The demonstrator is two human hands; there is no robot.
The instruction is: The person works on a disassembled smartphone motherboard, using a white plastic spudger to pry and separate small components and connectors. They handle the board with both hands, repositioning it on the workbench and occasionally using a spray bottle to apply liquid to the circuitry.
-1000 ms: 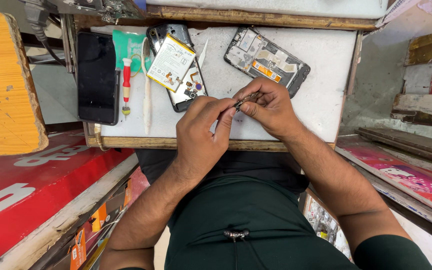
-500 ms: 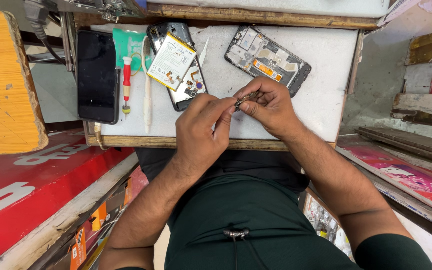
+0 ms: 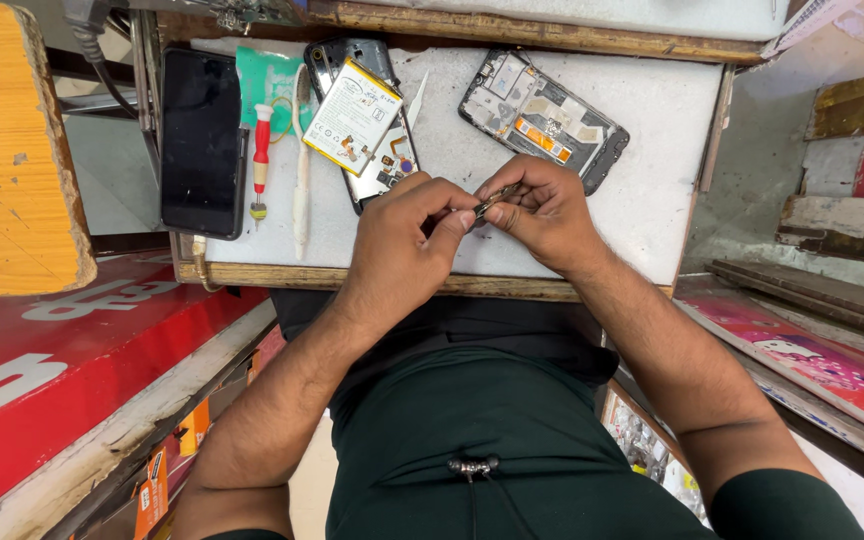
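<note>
White worktop [image 3: 652, 150], small part [image 3: 487, 205] pinched between fingertips [image 3: 464, 218]

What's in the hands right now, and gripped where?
A small thin metal part, pinched at its ends between the fingertips of left hand and right hand; its kind cannot be told.

One cam only, head-worn, looking steeply down over the person's chest and lap. It faces fwd/down at a white work board [image 3: 652, 150] set across the knees. Close range: both forearms fill the lower frame, left hand [image 3: 402, 240] and right hand [image 3: 542, 215] meet near frame centre, pinching a small part [image 3: 487, 205]. Beyond the pinch, toward frame top, the board's far edge; left of it a red counter [image 3: 42, 370], right of it stacked boards [image 3: 812, 290]. No 2nd view, so no overlap.
</note>
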